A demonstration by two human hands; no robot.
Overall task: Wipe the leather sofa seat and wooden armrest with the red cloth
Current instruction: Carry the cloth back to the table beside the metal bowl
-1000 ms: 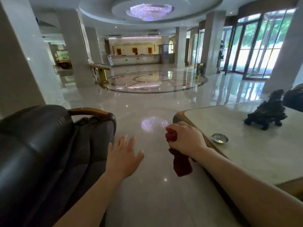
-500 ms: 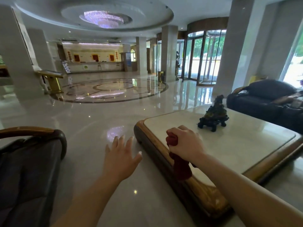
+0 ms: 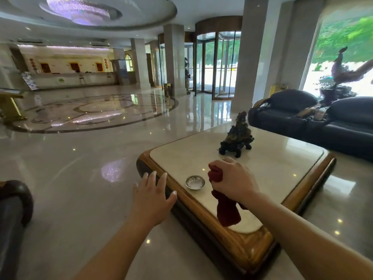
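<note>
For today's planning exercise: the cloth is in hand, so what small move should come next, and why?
Probably turn left toward the dark sofa at the frame's left edge. The right hand grips the red cloth over the coffee table, touching no sofa; the left hand is open.

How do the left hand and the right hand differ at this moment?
The left hand is open with fingers spread and holds nothing; the right hand is closed in a fist around the red cloth. The left hand hangs by the coffee table edge; the right hand is over its top. Both are bare and palm down.
</note>
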